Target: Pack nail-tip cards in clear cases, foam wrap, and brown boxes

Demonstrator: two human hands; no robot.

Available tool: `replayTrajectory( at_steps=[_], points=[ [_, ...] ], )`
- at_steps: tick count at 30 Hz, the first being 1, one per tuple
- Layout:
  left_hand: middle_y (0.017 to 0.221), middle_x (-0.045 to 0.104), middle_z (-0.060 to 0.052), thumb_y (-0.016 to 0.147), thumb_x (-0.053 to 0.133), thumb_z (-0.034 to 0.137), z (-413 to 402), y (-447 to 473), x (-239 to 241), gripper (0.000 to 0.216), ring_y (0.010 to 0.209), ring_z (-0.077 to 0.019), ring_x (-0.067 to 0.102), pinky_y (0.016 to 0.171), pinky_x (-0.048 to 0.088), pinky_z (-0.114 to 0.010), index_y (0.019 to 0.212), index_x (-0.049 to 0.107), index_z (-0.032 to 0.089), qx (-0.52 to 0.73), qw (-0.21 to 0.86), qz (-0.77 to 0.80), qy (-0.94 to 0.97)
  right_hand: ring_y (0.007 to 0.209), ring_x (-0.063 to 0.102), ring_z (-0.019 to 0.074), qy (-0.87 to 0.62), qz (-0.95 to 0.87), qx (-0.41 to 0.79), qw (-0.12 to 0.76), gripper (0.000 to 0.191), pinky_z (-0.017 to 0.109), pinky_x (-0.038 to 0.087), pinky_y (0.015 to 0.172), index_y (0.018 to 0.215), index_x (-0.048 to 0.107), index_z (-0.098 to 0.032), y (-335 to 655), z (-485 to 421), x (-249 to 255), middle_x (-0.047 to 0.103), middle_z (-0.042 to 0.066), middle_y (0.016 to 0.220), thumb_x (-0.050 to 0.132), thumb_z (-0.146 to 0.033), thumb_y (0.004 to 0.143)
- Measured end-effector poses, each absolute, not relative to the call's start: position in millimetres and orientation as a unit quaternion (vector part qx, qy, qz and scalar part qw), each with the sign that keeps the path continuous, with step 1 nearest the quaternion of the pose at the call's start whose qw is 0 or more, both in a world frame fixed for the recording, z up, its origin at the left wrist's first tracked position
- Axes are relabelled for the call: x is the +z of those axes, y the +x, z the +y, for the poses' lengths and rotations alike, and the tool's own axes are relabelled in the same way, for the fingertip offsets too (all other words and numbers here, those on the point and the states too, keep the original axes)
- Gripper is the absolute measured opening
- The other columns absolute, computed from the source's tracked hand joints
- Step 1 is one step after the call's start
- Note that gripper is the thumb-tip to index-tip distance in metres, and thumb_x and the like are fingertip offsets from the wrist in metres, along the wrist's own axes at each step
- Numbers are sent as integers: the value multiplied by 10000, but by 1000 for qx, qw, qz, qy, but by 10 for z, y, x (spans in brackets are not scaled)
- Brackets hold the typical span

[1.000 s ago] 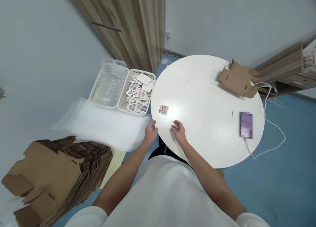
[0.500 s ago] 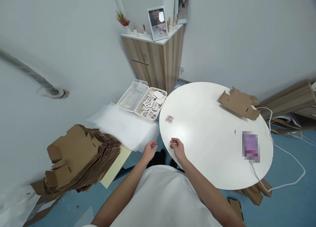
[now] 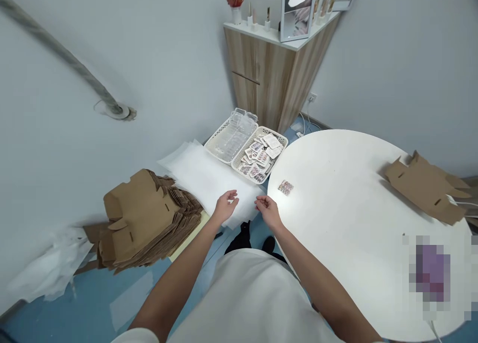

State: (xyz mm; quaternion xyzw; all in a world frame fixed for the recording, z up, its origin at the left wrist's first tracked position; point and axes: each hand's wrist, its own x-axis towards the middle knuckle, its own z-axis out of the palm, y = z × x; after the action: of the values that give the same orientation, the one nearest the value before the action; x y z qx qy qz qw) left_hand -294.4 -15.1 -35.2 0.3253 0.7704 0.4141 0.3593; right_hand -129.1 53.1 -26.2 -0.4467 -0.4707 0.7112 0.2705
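Observation:
My left hand [image 3: 225, 206] is in the air over the edge of the white sheets [image 3: 205, 171], its fingers apart and nothing in it. Facing it, my right hand [image 3: 268, 211] hovers by the left rim of the round white table [image 3: 336, 193], fingers loosely bent and apart, holding nothing I can see. Just beyond the right hand, a small set of pinkish false nails [image 3: 286, 187] lies on the table. Past the sheets, one white basket [image 3: 233, 167] holds several cards with nail sets [image 3: 261, 156]; another basket [image 3: 209, 146] beside it holds clear plastic boxes [image 3: 235, 134].
A stack of flat brown cardboard boxes [image 3: 145, 218] is at my left, with white plastic bags [image 3: 52, 263] behind it. On the table's right are an unfolded cardboard box [image 3: 421, 186] and a blurred purple item [image 3: 431, 273]. A wooden cabinet [image 3: 265, 69] stands in the corner.
My view has turned left, so the table and baskets sit further right. My hands have shifted forward slightly and the left is now over the white sheets. Nothing has been picked up.

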Motion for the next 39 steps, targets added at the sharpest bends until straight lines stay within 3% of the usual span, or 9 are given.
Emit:
replayTrajectory(
  at_steps=[6, 10, 13, 16, 21, 28, 34, 39],
  points=[
    [1090, 588, -86, 713, 510, 222, 446, -3826, -276, 415, 966, -205, 541, 805, 420, -341, 1127, 494, 202, 367, 287, 805, 368, 940, 552, 168, -435, -601, 641, 194, 350, 342, 416, 819, 1041, 500, -211, -2130, 1056, -213, 590, 60, 1041, 522, -268, 697],
    [1130, 569, -80, 713, 455, 149, 804, -4263, -301, 388, 1118, -270, 424, 933, 271, -454, 1083, 538, 232, 249, 208, 824, 465, 1118, 432, 207, -383, -792, 465, 100, 468, 397, 308, 935, 1210, 386, -204, -2692, 1312, -156, 501, 75, 1204, 424, -196, 743],
    [1155, 561, -53, 701, 415, 88, 995, -4448, -378, 408, 1177, -277, 354, 962, 138, -524, 1039, 561, 262, 206, 194, 813, 509, 1207, 312, 252, -368, -876, 309, 37, 474, 490, 119, 995, 1241, 362, -189, -2993, 1450, -133, 523, 85, 1182, 364, -158, 768],
    [1154, 562, -50, 683, 414, 77, 1083, -4540, -463, 408, 1217, -286, 293, 962, 47, -550, 1003, 582, 267, 172, 193, 803, 537, 1225, 272, 271, -349, -904, 247, -14, 471, 534, 17, 981, 1244, 363, -188, -3158, 1547, -167, 583, 90, 1087, 353, -166, 774],
    [1218, 513, -59, 714, 416, 143, 1077, -4621, -549, 431, 1256, -288, 216, 969, -1, -549, 1113, 521, 269, 142, 209, 802, 541, 1238, 257, 278, -324, -912, 247, -45, 517, 542, -44, 973, 1285, 323, -197, -3253, 1590, -271, 578, 82, 1108, 357, -185, 770],
    [1156, 555, -66, 739, 404, 151, 1206, -4815, -636, 468, 1233, -269, 260, 963, -12, -572, 1189, 442, 270, 150, 234, 814, 510, 1270, 207, 279, -321, -911, 251, -68, 608, 549, -72, 972, 1357, 167, -221, -3350, 1566, -302, 379, 70, 1335, 347, -202, 776],
    [1052, 596, -69, 709, 457, 108, 1364, -4908, -750, 405, 1050, -254, 461, 964, -23, -564, 1070, 535, 274, 168, 230, 823, 492, 1257, 249, 277, -338, -906, 245, -72, 655, 544, -49, 977, 1370, 86, -212, -3371, 1560, -351, 307, 83, 1376, 337, -182, 766],
    [902, 617, -55, 710, 539, 182, 1467, -4946, -801, 205, 965, -261, 500, 953, -34, -562, 892, 606, 251, 181, 221, 823, 491, 1269, 237, 243, -338, -899, 268, -75, 675, 541, -32, 978, 1371, 41, -194, -3351, 1572, -392, 296, 92, 1380, 317, -164, 756]
  ],
)
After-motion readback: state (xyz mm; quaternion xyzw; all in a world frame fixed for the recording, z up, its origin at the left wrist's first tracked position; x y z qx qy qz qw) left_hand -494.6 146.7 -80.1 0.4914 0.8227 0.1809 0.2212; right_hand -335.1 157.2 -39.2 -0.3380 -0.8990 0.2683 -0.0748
